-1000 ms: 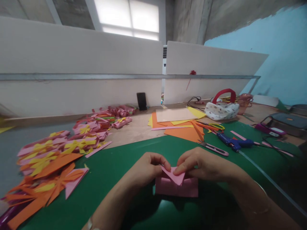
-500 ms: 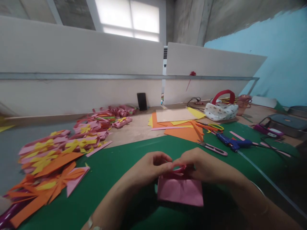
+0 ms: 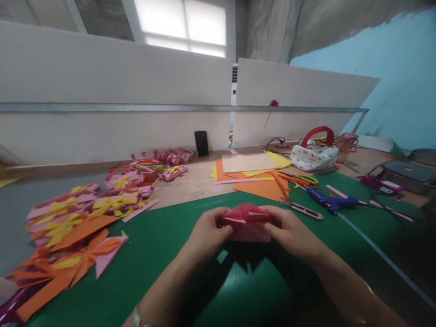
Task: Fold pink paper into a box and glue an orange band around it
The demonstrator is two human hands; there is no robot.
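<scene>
Between my two hands is a folded pink paper piece (image 3: pixel 250 233), its upper part a deeper pink with pointed ends to left and right. My left hand (image 3: pixel 211 230) pinches its left side, thumb at the front and fingers behind. On the right side, my right hand (image 3: pixel 289 230) grips it the same way. The piece is raised above the green mat (image 3: pixel 163 254), and its shadow falls below. My fingertips behind the paper are hidden.
Folded pink pieces with yellow paper flowers (image 3: pixel 116 206) and orange paper flowers (image 3: pixel 90 250) are heaped at left. Ahead lie orange sheets (image 3: pixel 260 190), a pink-handled snipper (image 3: pixel 303 210) and scissors (image 3: pixel 308 180). A blue glue gun (image 3: pixel 330 201) with its stick rests at right. A phone (image 3: pixel 202 143) leans behind.
The folded paper has risen and tilted, so its deeper pink top now faces me. My hands have moved apart to its two sides.
</scene>
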